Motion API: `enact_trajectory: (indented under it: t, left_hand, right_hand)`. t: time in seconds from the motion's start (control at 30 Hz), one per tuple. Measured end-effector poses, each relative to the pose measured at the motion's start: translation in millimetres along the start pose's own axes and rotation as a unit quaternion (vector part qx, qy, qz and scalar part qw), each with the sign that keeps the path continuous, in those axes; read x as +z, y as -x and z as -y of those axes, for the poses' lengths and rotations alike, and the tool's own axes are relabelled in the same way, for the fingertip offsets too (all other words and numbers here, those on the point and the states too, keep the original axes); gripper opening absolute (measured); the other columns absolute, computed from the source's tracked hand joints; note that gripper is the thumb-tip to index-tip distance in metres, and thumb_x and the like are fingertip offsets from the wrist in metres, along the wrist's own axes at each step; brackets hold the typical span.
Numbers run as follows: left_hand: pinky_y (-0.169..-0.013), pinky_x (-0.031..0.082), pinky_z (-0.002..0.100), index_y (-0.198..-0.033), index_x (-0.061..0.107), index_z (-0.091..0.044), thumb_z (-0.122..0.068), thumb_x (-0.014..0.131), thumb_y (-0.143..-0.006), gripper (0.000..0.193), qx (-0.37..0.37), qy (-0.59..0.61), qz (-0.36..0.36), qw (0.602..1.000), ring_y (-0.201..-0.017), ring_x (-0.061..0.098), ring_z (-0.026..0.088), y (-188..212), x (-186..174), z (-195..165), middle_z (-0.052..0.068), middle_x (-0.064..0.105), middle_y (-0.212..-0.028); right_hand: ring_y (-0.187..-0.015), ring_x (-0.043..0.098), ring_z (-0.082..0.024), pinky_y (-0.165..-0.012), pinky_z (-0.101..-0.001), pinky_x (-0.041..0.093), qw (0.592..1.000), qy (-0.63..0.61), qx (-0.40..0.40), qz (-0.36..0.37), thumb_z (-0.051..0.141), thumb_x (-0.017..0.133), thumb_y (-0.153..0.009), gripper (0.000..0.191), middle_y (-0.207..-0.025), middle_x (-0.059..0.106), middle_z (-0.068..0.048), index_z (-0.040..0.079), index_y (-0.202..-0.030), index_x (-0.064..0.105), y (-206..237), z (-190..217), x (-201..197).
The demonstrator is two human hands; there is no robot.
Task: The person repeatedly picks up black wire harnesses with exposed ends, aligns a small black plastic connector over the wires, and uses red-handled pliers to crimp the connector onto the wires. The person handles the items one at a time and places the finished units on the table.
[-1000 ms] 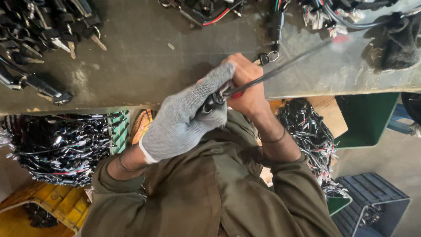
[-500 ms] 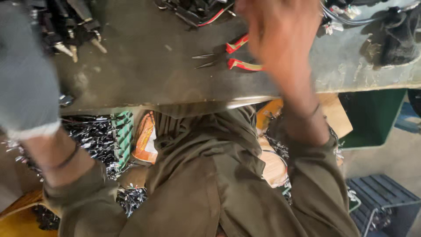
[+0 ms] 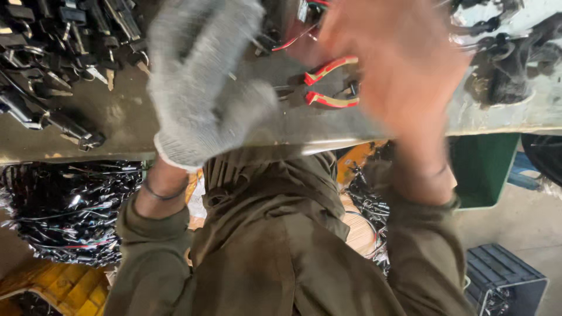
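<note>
I see L hand [image 3: 202,76], grey knit glove, fingers spread flat over the bench [image 3: 117,123], holding nothing. R hand [image 3: 398,70] bare, blurred, open. Red-handled pliers [image 3: 328,85] lie on the bench btwn them, untouched. Cable bundles [image 3: 64,210] below left.

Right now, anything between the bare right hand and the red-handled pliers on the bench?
Nothing visible. The right hand, blurred, hangs just right of the pliers, whose handles lie exposed on the bench. The gloved left hand is off to their left.
</note>
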State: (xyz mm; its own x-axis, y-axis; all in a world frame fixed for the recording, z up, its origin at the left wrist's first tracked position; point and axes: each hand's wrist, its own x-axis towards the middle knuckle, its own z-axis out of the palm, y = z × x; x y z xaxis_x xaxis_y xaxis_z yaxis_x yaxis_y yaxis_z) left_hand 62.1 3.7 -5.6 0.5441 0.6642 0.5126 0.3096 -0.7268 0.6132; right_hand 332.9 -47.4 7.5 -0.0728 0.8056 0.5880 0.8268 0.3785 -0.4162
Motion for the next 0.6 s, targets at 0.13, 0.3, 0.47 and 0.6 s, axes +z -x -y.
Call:
enact_trajectory:
  t: [0.13, 0.3, 0.47, 0.6]
  left_hand:
    - [-0.090, 0.056, 0.030, -0.131, 0.065, -0.007, -0.027, 0.071, -0.102, 0.035, -0.136, 0.356, 0.234, 0.894, -0.096, 0.069, 0.016, 2, 25, -8, 0.008, 0.072, -0.110]
    - [-0.074, 0.054, 0.030, -0.115, 0.070, -0.009, -0.016, 0.069, -0.109, 0.009, -0.220, 0.355, 0.132, 0.899, -0.079, 0.064, 0.015, 48, 53, -20, 0.007, 0.067, -0.093]
    - [-0.080, 0.054, 0.041, -0.121, 0.065, -0.009, -0.020, 0.072, -0.096, 0.029, -0.114, 0.113, 0.102, 0.982, -0.093, 0.067, 0.034, 63, 61, -21, 0.014, 0.066, -0.106]
    - [-0.078, 0.053, 0.039, -0.118, 0.067, -0.010, -0.022, 0.074, -0.096, 0.026, -0.127, 0.113, 0.116, 0.979, -0.088, 0.068, 0.030, 55, 33, -38, 0.011, 0.068, -0.100]
  right_hand:
    - [-0.095, 0.066, -0.037, -0.091, -0.0447, 0.055, 0.994, -0.027, -0.084, -0.061, -0.003, 0.086, -0.081, 0.024, -0.095, 0.068, -0.014, 0.000, -0.099, 0.070, 25, 43, 10]
    - [-0.110, 0.063, -0.021, -0.100, -0.0359, 0.053, 0.779, -0.544, 0.299, -0.085, 0.038, 0.065, -0.102, 0.048, -0.117, 0.065, -0.012, 0.003, -0.131, 0.050, 70, 51, 60]
    - [-0.101, 0.063, -0.022, -0.091, -0.0370, 0.051, 0.561, -0.742, 0.361, -0.075, 0.032, 0.057, -0.112, 0.031, -0.110, 0.067, -0.012, 0.001, -0.117, 0.055, 104, 80, 72]
    - [-0.099, 0.069, -0.022, -0.086, -0.0324, 0.056, 0.829, -0.527, 0.154, 0.109, 0.016, 0.051, -0.116, 0.012, -0.115, 0.070, -0.011, 0.006, -0.119, 0.056, 81, 124, 53]
